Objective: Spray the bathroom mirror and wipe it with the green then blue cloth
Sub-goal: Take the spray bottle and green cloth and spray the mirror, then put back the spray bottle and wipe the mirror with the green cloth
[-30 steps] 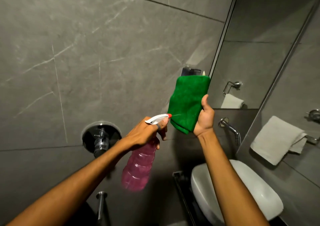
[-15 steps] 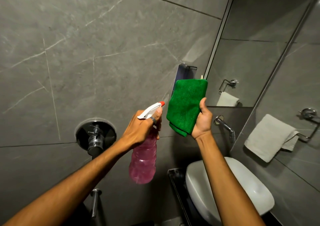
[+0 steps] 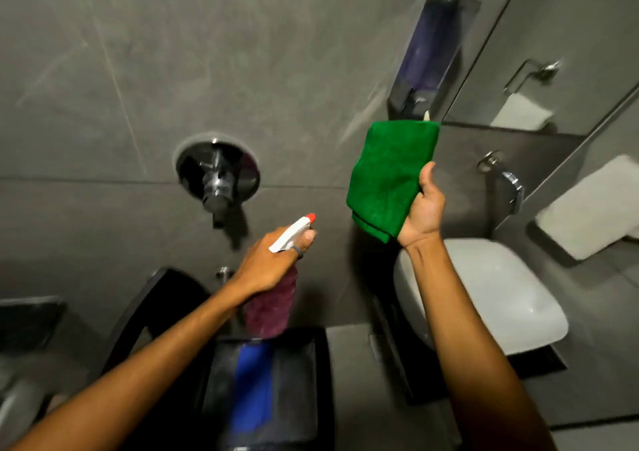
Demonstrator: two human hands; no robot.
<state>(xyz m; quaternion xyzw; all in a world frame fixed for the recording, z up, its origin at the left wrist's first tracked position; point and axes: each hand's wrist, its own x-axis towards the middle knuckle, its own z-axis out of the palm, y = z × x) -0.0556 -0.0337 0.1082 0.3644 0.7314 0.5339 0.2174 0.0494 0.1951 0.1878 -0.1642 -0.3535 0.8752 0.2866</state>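
Observation:
My left hand (image 3: 273,264) grips a pink spray bottle (image 3: 271,309) by its white trigger head with a red nozzle, low in the middle of the view. My right hand (image 3: 423,208) holds a folded green cloth (image 3: 390,177) upright, to the right of the bottle and apart from it. A blue cloth (image 3: 252,388) lies on a black surface (image 3: 301,381) directly below the bottle. The mirror (image 3: 553,35) fills the upper right, beyond the green cloth.
A grey tiled wall carries a chrome round valve (image 3: 218,174) left of the bottle. A white basin (image 3: 498,298) sits lower right under a chrome tap (image 3: 508,181). A white towel (image 3: 594,208) hangs at the far right. A dark dispenser (image 3: 428,53) hangs beside the mirror.
The view has tilted down, bringing the blue cloth and black surface into sight. My left hand has lowered the spray bottle away from the green cloth; the right hand keeps the cloth raised.

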